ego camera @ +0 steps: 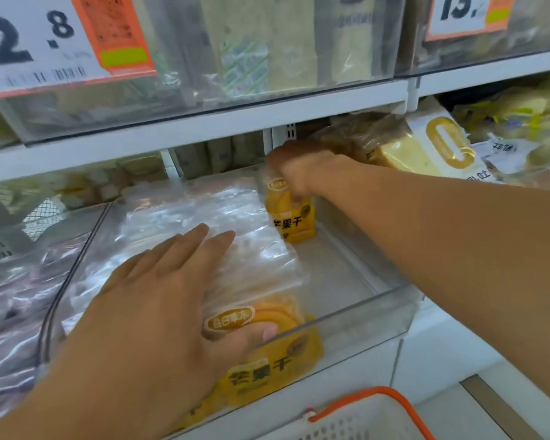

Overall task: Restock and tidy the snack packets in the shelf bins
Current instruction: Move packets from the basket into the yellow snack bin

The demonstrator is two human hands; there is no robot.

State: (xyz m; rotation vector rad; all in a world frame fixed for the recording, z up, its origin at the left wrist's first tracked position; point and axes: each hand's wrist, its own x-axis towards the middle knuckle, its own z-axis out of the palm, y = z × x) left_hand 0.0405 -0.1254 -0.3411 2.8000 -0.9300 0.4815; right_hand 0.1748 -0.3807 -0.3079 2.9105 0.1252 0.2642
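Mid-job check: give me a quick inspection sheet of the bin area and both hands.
Surface: clear shelf bin, right part of its floor bare.
Job's things: upright mango packet at the back; flat packets stacked on the left.
Clutter: nothing seen.
Hands: left hand pressing flat on the stack; right hand pinching the upright packet's top.
Cables: nothing seen.
Surroundings: price tag above; bread bags to the right; orange-rimmed basket below.

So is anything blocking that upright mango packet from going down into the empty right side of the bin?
Nothing visible. The right hand pinches the upright mango packet at the back; the bin floor before it is bare. The left hand presses the flat packets aside.
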